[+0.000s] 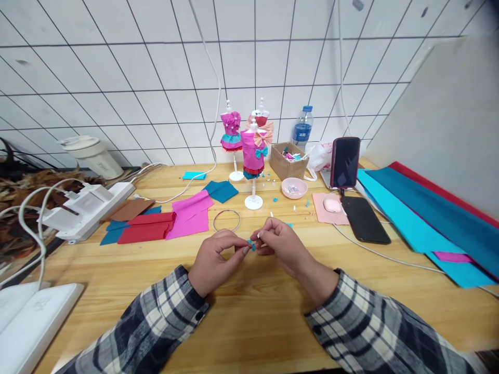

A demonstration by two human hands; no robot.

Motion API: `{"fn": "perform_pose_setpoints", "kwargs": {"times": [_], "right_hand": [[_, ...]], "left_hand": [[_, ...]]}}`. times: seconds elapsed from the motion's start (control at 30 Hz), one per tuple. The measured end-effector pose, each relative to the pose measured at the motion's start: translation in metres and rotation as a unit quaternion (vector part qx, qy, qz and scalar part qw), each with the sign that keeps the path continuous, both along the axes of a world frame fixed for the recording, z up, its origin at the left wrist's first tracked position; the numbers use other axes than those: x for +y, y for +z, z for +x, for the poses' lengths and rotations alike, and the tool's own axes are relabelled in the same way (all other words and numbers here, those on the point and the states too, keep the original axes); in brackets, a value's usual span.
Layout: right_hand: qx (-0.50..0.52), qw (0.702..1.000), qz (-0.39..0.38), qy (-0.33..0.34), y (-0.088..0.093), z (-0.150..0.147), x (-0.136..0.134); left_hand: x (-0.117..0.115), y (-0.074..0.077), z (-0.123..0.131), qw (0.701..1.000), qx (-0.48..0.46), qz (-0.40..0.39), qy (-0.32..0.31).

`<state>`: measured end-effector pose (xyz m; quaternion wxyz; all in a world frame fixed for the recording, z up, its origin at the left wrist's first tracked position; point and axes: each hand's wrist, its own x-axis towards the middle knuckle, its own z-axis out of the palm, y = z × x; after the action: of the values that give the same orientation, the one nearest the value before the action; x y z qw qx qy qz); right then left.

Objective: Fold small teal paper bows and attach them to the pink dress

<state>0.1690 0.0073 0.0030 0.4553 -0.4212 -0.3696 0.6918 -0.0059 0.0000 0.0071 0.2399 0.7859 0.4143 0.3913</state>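
Over the front middle of the wooden table, my left hand [219, 259] pinches a tiny turquoise bow-like piece of fabric [252, 245] between thumb and forefinger. My right hand [283, 244] meets it from the other side, its fingers closed near the piece with a small white bit [259, 235] at the fingertips. Just beyond the hands lies a thin metal ring [226, 221]. Behind it stands a small mannequin [253, 153] in a pink dress with a peach bow and a turquoise bow. Two more dressed mannequins, one in pink and turquoise [231, 132], stand farther back.
Pink [191, 215], red [146, 228] and teal fabric pieces lie left, near a white power strip [91, 208]. Behind right are a pink bowl [294, 188], a cardboard box [288, 161] and a water bottle [303, 127]. Phones [365, 219], a cable and long fabric sheets [436, 218] lie right.
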Motion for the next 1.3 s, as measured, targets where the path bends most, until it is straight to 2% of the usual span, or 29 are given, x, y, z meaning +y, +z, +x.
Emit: {"fn": "perform_pose_setpoints", "kwargs": {"times": [0.07, 0.17, 0.3, 0.4, 0.47, 0.53, 0.6, 0.63, 0.7, 0.77, 0.8, 0.83, 0.9, 0.97, 1.03, 1.1, 1.2, 1.27, 1.3], "right_hand": [[0.041, 0.999, -0.026, -0.009, 0.000, 0.002, 0.001], [0.039, 0.999, -0.012, -0.024, 0.000, 0.007, 0.008], [-0.061, 0.992, 0.082, -0.076, 0.007, 0.023, 0.025], [-0.163, 0.962, 0.172, -0.136, 0.013, 0.044, 0.041], [-0.253, 0.921, 0.228, -0.189, 0.016, 0.061, 0.052], [-0.325, 0.881, 0.252, -0.235, 0.020, 0.078, 0.062], [-0.386, 0.837, 0.291, -0.257, 0.030, 0.091, 0.073], [-0.418, 0.803, 0.328, -0.271, 0.037, 0.096, 0.078], [-0.498, 0.704, 0.412, -0.293, 0.056, 0.103, 0.093], [-0.565, 0.616, 0.456, -0.306, 0.071, 0.106, 0.112], [-0.584, 0.590, 0.462, -0.313, 0.075, 0.107, 0.123], [-0.596, 0.577, 0.461, -0.316, 0.076, 0.108, 0.135], [-0.620, 0.580, 0.441, -0.291, 0.070, 0.110, 0.161], [-0.644, 0.608, 0.408, -0.222, 0.057, 0.113, 0.183], [-0.648, 0.619, 0.393, -0.205, 0.046, 0.118, 0.196], [-0.645, 0.623, 0.381, -0.224, 0.040, 0.121, 0.194], [-0.598, 0.624, 0.401, -0.305, 0.038, 0.113, 0.159], [-0.538, 0.652, 0.425, -0.323, 0.032, 0.097, 0.118], [-0.514, 0.677, 0.429, -0.307, 0.028, 0.086, 0.094]], "left_hand": [[0.001, -0.001, -0.001, 1.000, 0.001, 0.005, 0.000], [0.004, -0.006, -0.003, 1.000, 0.006, 0.011, 0.003], [0.012, -0.015, -0.004, 1.000, 0.007, 0.015, 0.009], [0.017, -0.019, -0.004, 1.000, 0.011, 0.022, 0.003], [0.018, -0.021, -0.004, 0.999, 0.016, 0.029, -0.004], [0.018, -0.022, -0.003, 0.999, 0.019, 0.035, -0.009], [0.017, -0.023, -0.001, 0.999, 0.023, 0.038, -0.016], [0.016, -0.023, 0.000, 0.999, 0.025, 0.039, -0.021], [0.017, -0.024, 0.002, 0.998, 0.032, 0.045, -0.034], [0.018, -0.025, 0.003, 0.997, 0.042, 0.052, -0.044], [0.019, -0.025, 0.002, 0.996, 0.045, 0.055, -0.046], [0.020, -0.025, 0.002, 0.996, 0.047, 0.057, -0.046], [0.022, -0.025, 0.000, 0.996, 0.048, 0.060, -0.044], [0.023, -0.025, -0.003, 0.996, 0.049, 0.064, -0.040], [0.024, -0.026, -0.004, 0.996, 0.050, 0.067, -0.036], [0.024, -0.026, -0.005, 0.995, 0.053, 0.072, -0.035], [0.025, -0.027, -0.004, 0.994, 0.055, 0.086, -0.046], [0.025, -0.027, -0.002, 0.992, 0.051, 0.104, -0.051], [0.024, -0.026, -0.002, 0.991, 0.048, 0.115, -0.050]]}}
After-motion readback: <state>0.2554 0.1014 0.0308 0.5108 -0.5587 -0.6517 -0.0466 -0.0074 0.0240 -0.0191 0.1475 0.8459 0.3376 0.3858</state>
